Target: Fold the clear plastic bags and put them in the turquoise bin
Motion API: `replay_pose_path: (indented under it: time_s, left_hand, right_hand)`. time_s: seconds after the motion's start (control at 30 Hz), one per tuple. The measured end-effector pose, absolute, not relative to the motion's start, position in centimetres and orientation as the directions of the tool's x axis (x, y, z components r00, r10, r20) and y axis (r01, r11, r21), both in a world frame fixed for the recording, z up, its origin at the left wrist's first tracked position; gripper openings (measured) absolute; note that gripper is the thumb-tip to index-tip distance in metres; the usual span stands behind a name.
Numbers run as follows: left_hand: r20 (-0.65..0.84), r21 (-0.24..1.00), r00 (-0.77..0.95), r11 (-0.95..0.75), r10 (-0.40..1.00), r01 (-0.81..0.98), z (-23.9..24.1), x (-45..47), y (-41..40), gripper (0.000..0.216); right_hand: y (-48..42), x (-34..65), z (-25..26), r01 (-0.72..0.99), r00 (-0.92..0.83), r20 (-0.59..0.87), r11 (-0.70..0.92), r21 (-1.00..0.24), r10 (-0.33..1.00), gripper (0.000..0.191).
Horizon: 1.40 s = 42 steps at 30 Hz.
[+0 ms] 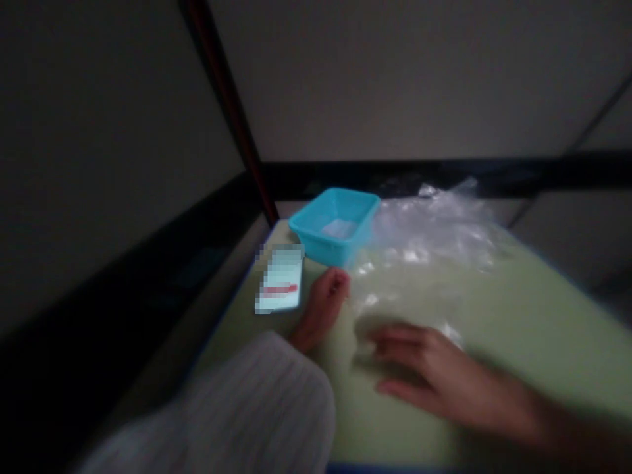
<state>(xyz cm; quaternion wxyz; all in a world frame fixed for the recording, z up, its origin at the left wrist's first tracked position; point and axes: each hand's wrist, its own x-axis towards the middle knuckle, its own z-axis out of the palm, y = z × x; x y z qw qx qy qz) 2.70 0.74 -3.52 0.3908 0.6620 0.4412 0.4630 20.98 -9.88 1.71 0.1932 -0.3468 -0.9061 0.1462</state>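
My left hand rests on the pale green table, fingers curled at the near edge of a crinkled clear plastic bag, just below a turquoise plastic tub. Whether it pinches the bag I cannot make out. My right hand reaches in from the right, fingers stretched out and pointing left over the table beside the bag's near edge. It holds nothing. The picture is dim and blurred.
A small pale card with a red stripe lies left of my left hand near the table's left edge. A dark red pole rises behind the tub. Walls with a black skirting band close the far side.
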Motion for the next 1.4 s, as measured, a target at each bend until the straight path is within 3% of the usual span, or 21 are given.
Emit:
replay_pose_path:
  time_s: [0.1, 0.23, 0.33, 0.43, 0.53, 0.63, 0.77, 1.03, 1.1, 1.2, 1.23, 1.3, 1.4]
  left_hand:
    - [0.296, 0.906, 0.172, -0.334, 0.94, 0.262, -3.1, 2.8, 0.2, 0.002]
    - [0.441, 0.765, 0.291, -0.526, 0.849, 0.373, -2.6, 2.7, -1.0, 0.006]
    - [0.481, 0.535, 0.632, -0.775, 0.607, 0.338, -2.4, 2.8, -2.4, 0.014]
    - [0.318, 0.412, 0.908, -0.902, 0.273, 0.127, -2.3, 3.3, -3.9, 0.036]
    - [0.243, 0.35, 0.967, -0.937, 0.081, -0.009, -2.4, 4.0, -5.3, 0.055]
    - [0.248, 0.344, 0.969, -0.937, 0.023, -0.065, -2.6, 4.4, -6.0, 0.059]
    - [0.244, 0.319, 0.969, -0.94, -0.04, -0.119, -2.8, 4.8, -6.3, 0.059]
    - [0.284, 0.283, 0.957, -0.949, -0.056, -0.14, -1.9, 4.8, -6.4, 0.056]
    - [0.305, 0.331, 0.95, -0.943, 0.073, -0.034, -1.5, 4.4, -5.3, 0.054]
    - [0.337, 0.448, 0.814, -0.841, 0.473, 0.303, -1.4, 3.6, -2.4, 0.039]
    - [0.326, 0.453, 0.788, -0.818, 0.522, 0.355, -1.6, 3.3, -1.2, 0.04]
    - [0.304, 0.42, 0.783, -0.814, 0.543, 0.401, -2.4, 2.7, 1.0, 0.041]
    - [0.24, 0.375, 0.843, -0.847, 0.481, 0.376, -3.7, 2.0, 3.3, 0.044]
  right_hand:
    - [-10.1, 21.1, 2.4, 0.454, -0.695, 0.305, 0.727, -0.516, 0.651, 0.029]
    - [-7.5, 22.9, 0.7, 0.542, -0.612, 0.381, 0.719, -0.435, 0.692, 0.028]
    - [-5.4, 24.5, -0.7, 0.613, -0.542, 0.365, 0.653, -0.444, 0.757, 0.031]
    - [-4.4, 25.7, -0.8, 0.65, -0.453, 0.391, 0.598, -0.469, 0.801, 0.031]
    - [-4.4, 25.7, -0.2, 0.6, -0.507, 0.395, 0.643, -0.476, 0.766, 0.031]
    - [-4.4, 24.9, -0.2, 0.533, -0.644, 0.308, 0.699, -0.477, 0.701, 0.033]
    - [-3.5, 24.4, -1.2, 0.576, -0.711, 0.197, 0.719, -0.388, 0.675, 0.037]
    - [-1.5, 25.2, -3.3, 0.688, -0.63, 0.226, 0.669, -0.281, 0.743, 0.045]
    - [-1.5, 25.4, -3.2, 0.71, -0.582, 0.263, 0.639, -0.298, 0.769, 0.043]
    - [-1.9, 25.9, -2.3, 0.712, -0.469, 0.39, 0.601, -0.363, 0.792, 0.039]
    - [-2.2, 25.9, -1.8, 0.704, -0.437, 0.435, 0.601, -0.379, 0.787, 0.038]
    - [-2.9, 25.8, -0.8, 0.663, -0.444, 0.499, 0.647, -0.376, 0.744, 0.037]
    - [-4.3, 24.4, 0.3, 0.518, -0.645, 0.486, 0.805, -0.289, 0.589, 0.039]
